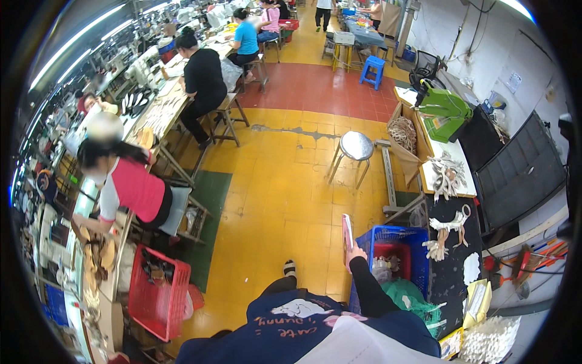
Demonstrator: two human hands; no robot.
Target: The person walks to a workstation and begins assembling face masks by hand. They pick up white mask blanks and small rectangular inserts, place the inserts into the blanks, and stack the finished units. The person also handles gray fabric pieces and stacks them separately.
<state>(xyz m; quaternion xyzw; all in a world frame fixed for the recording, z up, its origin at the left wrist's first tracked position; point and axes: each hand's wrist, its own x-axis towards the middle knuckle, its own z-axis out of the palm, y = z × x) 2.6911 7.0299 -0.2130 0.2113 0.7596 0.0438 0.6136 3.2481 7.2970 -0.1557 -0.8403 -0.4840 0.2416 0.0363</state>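
Note:
My right hand (356, 252) is out in front on the right, in a black sleeve, its fingers closed round a thin, flat pink-edged thing (347, 229). It is seen almost edge-on, so its kind cannot be made out. Just right of this hand stands a blue plastic crate (397, 233) on the floor. Inside lie a red basket (400, 250), clear plastic bags and a green mesh bag (405, 297). My left hand does not show.
Right, a black-topped table (445, 276) bears white strap pieces (447, 227); beyond it stands a green machine (445, 112). A round metal stool (356, 147) stands ahead on the yellow floor. Left are a red crate (182, 291) and a seated person in pink (142, 188) at a long workbench.

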